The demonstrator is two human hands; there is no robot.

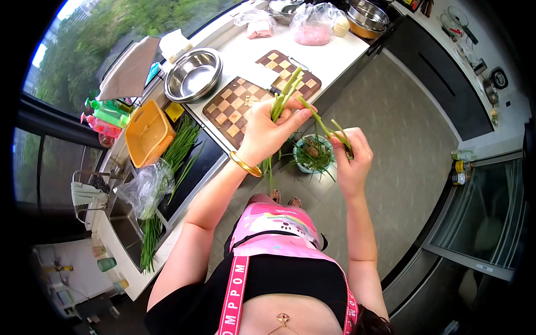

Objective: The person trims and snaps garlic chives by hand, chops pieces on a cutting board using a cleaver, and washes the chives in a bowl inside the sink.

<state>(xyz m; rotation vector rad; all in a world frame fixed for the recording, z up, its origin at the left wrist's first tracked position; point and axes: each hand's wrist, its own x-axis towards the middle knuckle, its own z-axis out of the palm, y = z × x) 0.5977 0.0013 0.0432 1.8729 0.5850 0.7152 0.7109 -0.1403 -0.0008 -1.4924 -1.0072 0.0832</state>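
Observation:
My left hand (271, 127) is closed around a bunch of green stalks (289, 89), whose ends stick out above and hang below it. Held to its right, my right hand (353, 156) pinches thin green stems (338, 134) between thumb and fingers. Beneath the hands, a light green bin (301, 152) on the floor holds green scraps. A checkered cutting board (229, 109) lies on the counter behind my left hand, with small pale pieces on it. Across the boards rests a knife (257, 73), its dark handle partly hidden behind my left hand.
Metal bowls (194, 75) and an orange basket (148, 133) stand on the counter at the left. Long green stalks (181, 139) and a clear plastic bag (146, 187) lie by the sink. Bagged pink meat (312, 32) sits at the back.

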